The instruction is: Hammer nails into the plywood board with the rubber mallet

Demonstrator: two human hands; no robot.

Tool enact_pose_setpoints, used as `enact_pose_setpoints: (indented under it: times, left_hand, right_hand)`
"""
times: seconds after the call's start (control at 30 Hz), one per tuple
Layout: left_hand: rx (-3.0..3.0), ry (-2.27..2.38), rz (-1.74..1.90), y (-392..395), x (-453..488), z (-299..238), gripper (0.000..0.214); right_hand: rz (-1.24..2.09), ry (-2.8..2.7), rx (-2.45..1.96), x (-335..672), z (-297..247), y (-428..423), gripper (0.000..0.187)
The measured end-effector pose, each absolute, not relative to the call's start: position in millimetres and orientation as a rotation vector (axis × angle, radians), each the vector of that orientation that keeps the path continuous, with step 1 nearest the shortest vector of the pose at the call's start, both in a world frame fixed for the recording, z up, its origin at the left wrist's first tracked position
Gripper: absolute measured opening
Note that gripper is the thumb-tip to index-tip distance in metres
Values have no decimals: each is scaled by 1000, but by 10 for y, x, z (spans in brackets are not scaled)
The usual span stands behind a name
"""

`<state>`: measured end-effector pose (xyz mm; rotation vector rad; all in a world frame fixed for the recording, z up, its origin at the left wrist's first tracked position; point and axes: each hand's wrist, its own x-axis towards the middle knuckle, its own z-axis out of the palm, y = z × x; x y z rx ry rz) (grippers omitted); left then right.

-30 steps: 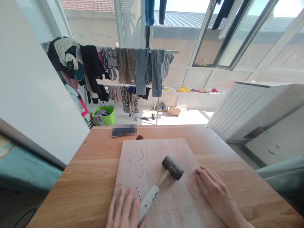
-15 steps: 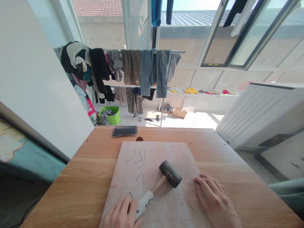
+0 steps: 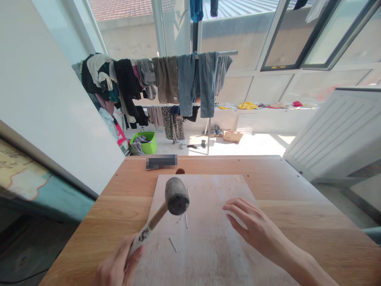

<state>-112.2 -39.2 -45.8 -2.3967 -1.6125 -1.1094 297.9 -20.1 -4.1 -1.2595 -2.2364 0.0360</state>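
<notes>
A rubber mallet (image 3: 176,196) with a black head and a wooden handle, wrapped in white near the grip, is raised above the board. My left hand (image 3: 120,260) is wrapped round its handle at the lower left. Over the right part of the pale wooden board (image 3: 208,238) hovers my right hand (image 3: 248,222), fingers apart and holding nothing. One nail (image 3: 173,244) lies near the mallet handle. Another nail (image 3: 187,221) is just below the mallet head, which hides part of the nail group. A row of small holes runs along the board's far edge.
The board lies on a wooden table (image 3: 297,222). At the table's far edge is a dark blurred box (image 3: 161,162), near a round hole. Beyond stand a clothes rack (image 3: 228,53) with laundry and a green basket (image 3: 150,147). A white panel (image 3: 53,99) rises on the left.
My left hand has lifted the mallet off the board and moved it left. My right hand has left the board's right edge and reached inward over it. The view has shifted slightly.
</notes>
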Motion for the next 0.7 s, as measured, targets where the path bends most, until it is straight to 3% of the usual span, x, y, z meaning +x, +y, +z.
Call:
enact_pose_setpoints:
  times: [0.1,0.3,0.5,0.7]
  left_hand:
    - [-2255,-2069,-1169,-257,-1262,-390,57]
    - [-1896,-2808,-1505,-72,-1289,-433,79]
    - [-1879,-2781,-1450,-126,-1304,-502,69]
    - [-2085,-2541,-963,-124,-1197,-377,52]
  right_hand:
    - [279,-2428,-1028,2579,124,250,17]
    - [216,-2772,-859,1770,214,1050,20]
    - [102,-3059,-920,1331,211,1291,23]
    - [464,-2695,-880,1562,49,1443,17]
